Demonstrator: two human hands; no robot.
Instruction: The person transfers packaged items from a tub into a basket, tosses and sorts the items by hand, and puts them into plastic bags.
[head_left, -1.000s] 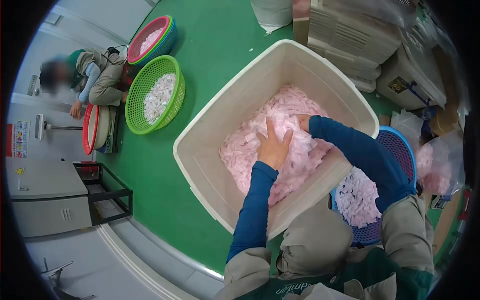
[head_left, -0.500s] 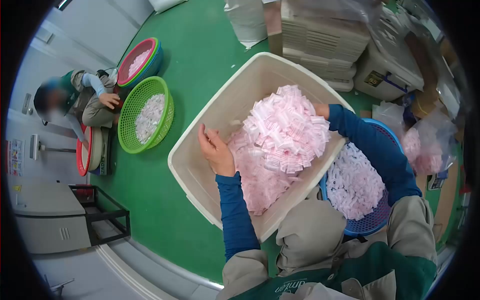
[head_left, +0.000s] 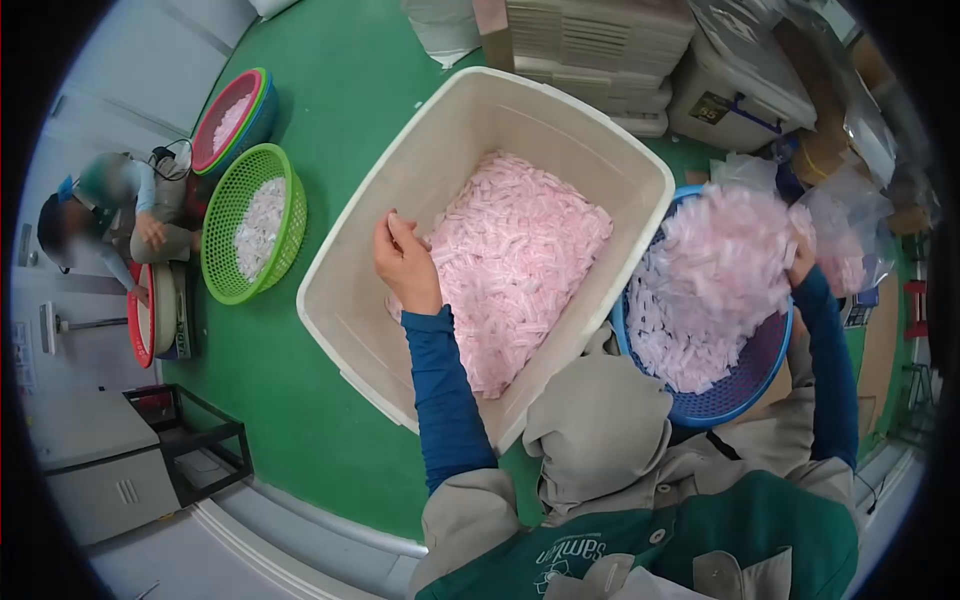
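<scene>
- Head view: at the right of the frame, the right hand (head_left: pixel 802 256) meets a blurred heap of pink strips (head_left: pixel 725 240) above the blue mesh basket (head_left: pixel 752 370); its fingers are hidden, so the grip cannot be told.
- Left hand (head_left: pixel 408 268), fingers loosely parted, hangs over the beige bin (head_left: pixel 348 300), mid-frame.
- Transferring strips from bin to basket seems underway; the next move likely calls for freeing the heap.

A co-worker (head_left: pixel 143 187) bends at left beside a green basket (head_left: pixel 220 240); a white sack (head_left: pixel 440 28) stands on the far side, a lidded box (head_left: pixel 750 95) at far right.
</scene>
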